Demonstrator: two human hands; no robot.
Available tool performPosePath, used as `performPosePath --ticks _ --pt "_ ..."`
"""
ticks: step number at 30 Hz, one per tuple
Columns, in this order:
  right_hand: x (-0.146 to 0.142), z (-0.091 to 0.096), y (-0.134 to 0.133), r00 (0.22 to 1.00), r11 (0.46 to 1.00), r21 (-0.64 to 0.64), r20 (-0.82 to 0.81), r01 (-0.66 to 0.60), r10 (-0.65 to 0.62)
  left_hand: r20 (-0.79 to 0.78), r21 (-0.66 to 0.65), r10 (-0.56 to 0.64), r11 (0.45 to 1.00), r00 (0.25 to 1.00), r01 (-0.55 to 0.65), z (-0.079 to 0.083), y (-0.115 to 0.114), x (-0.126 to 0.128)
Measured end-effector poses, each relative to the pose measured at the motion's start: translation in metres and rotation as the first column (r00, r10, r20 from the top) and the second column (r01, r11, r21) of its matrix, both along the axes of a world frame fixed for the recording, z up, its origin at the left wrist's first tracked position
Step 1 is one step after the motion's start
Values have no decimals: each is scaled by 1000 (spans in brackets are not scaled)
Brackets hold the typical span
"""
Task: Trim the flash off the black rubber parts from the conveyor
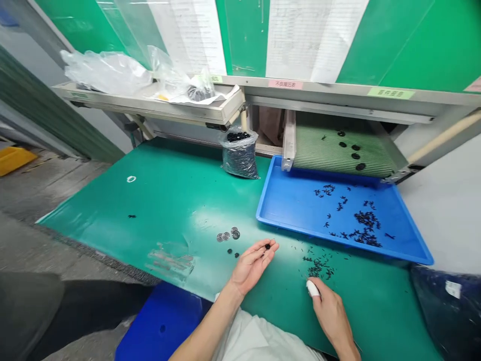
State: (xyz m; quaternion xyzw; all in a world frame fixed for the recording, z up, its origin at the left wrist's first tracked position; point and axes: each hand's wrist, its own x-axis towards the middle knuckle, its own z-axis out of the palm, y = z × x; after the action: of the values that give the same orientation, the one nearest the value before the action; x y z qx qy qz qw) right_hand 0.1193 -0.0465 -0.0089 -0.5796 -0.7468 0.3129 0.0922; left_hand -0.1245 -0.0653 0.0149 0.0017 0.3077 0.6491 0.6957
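My left hand (252, 265) is turned palm up over the green table, its fingers curled around a small black round part (267, 246). Left of it lie several black ring-like discs (226, 236) and two smaller black pieces (229, 251). My right hand (330, 308), with a white cover (312, 288) on one digit, is closed at the near edge of a pile of tiny black pieces (317, 268). Something dark shows between its thumb and fingers, too hidden to name.
Behind my hands sits a blue tray (289, 200) with black branched pieces (366, 225), below a green conveyor belt (319, 150) carrying black discs. A filled plastic bag (240, 158) stands on the green table (169, 180). Left of me, a person's dark-clothed leg (93, 306) is visible.
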Motion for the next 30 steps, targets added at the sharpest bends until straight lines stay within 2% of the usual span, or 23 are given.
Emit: performPosePath --ticks 5,8,10,12,14,16,21,23,24,26,29,30 --pt "14 -7 -4 1000 999 24 7 27 -27 -43 -10 -1 1000 999 1 -1 -2 -5" --pt "19 -16 -8 999 999 27 8 33 -33 -64 -48 36 998 997 -39 -5 -19 -22" --pt "20 -21 -11 1000 1000 9 -4 20 -20 -193 -126 71 987 979 -96 -9 -32 -38" --pt "19 -22 -12 1000 1000 1 -12 6 -6 -429 -203 75 963 900 -177 -13 -44 -54" --pt "18 -21 -12 1000 1000 8 -13 -2 2 -640 -245 15 944 768 -223 -15 -51 -69" --pt "18 -20 -12 1000 1000 20 -17 -3 3 -744 -257 -61 945 665 -202 -16 -54 -80" --pt "20 -25 -12 999 999 25 -49 22 -21 -754 -286 -171 955 634 -83 -16 -51 -90" --pt "20 -27 -13 998 999 18 -59 32 -30 -811 -317 -208 942 547 -111 -18 -49 -91" --pt "20 -28 -14 998 999 14 -60 36 -35 -849 -321 -221 938 480 -134 -19 -48 -91" --pt "20 -28 -15 997 999 4 -58 42 -42 -915 -311 -261 942 308 -125 -20 -47 -91" --pt "20 -26 -15 998 999 -7 -56 39 -39 -949 -315 -316 949 13 8 -21 -45 -91" --pt "20 -26 -15 998 999 -7 -55 34 -34 -947 -319 -317 947 -56 38 -22 -44 -91"
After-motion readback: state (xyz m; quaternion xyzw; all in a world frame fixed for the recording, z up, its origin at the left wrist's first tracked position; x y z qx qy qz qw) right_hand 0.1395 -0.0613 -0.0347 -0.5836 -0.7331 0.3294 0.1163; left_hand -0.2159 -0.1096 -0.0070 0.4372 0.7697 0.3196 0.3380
